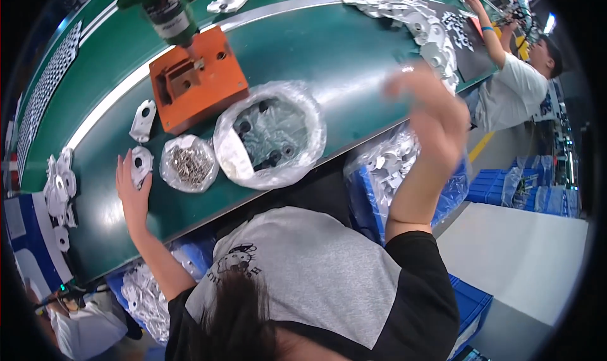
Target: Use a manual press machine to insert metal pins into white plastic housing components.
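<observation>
My left hand (132, 189) rests at the left of the green bench, with a small white plastic part (140, 166) with a round hole held between its thumb and fingers. Just beyond it lies a similar white plastic part (144, 120). My right hand (436, 111) is raised over the right front edge of the bench and smeared by motion. Whether it holds anything cannot be made out. Between the hands stand a clear bag of small metal screws or pins (190, 163) and a larger clear bag (313, 124) with several black round pieces inside.
An orange block fixture (215, 95) sits under a green press tool (169, 19). White parts pile up at the back right (417, 19) and far left (60, 190). Lined blue bins (373, 196) of white parts stand below the front edge. A co-worker (515, 86) works at right.
</observation>
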{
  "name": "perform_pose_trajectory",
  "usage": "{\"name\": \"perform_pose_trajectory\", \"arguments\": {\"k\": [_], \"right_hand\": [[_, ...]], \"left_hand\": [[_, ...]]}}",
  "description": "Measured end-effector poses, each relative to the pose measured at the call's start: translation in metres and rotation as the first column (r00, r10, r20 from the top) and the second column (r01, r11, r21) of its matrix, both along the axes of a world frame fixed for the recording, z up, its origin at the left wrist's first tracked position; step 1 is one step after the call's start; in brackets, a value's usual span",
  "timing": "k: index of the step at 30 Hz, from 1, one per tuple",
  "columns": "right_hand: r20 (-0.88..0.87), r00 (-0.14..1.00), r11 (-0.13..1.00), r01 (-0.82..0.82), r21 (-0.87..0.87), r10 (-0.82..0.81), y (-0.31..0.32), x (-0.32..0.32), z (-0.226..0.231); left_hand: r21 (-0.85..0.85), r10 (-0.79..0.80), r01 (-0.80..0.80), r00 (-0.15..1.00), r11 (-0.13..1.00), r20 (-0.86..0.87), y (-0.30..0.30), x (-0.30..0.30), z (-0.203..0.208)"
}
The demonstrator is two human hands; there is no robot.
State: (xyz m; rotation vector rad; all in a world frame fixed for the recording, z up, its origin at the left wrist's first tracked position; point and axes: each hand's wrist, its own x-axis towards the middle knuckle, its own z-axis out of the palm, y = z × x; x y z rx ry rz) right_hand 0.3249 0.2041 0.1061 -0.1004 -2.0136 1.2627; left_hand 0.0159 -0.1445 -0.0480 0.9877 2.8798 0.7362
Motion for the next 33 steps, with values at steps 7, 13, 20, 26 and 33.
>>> {"name": "perform_pose_trajectory", "arguments": {"k": [7, 13, 20, 26, 33], "right_hand": [[0.212, -0.17, 0.08, 0.57, 0.818, -0.962, 0.274, 0.044, -0.13], [0.098, -0.119, 0.044, 0.391, 0.919, -0.988, 0.274, 0.044, -0.152], [0.217, 0.851, 0.877, 0.451, 0.164, -0.478, 0.138, 0.001, -0.081], [0.201, 0.904, 0.843, -0.425, 0.329, 0.377, -0.038, -0.076, -0.012], [0.231, 0.898, 0.772, -0.439, 0.46, 0.373, -0.063, -0.087, -0.024]], "left_hand": [[0.144, 0.088, -0.088, 0.996, 0.986, 0.005, -0.009, 0.003, 0.001], [0.736, -0.173, -0.51, 0.757, 0.445, 0.63, -0.019, 0.013, -0.003], [0.617, -0.752, -0.692, 0.163, 0.375, 0.639, 0.066, 0.061, 0.05], [0.671, -0.698, -0.369, 0.08, 0.643, 0.712, 0.118, 0.107, 0.079], [0.738, -0.749, -0.289, 0.094, 0.61, 0.656, 0.128, 0.127, 0.086]]}}
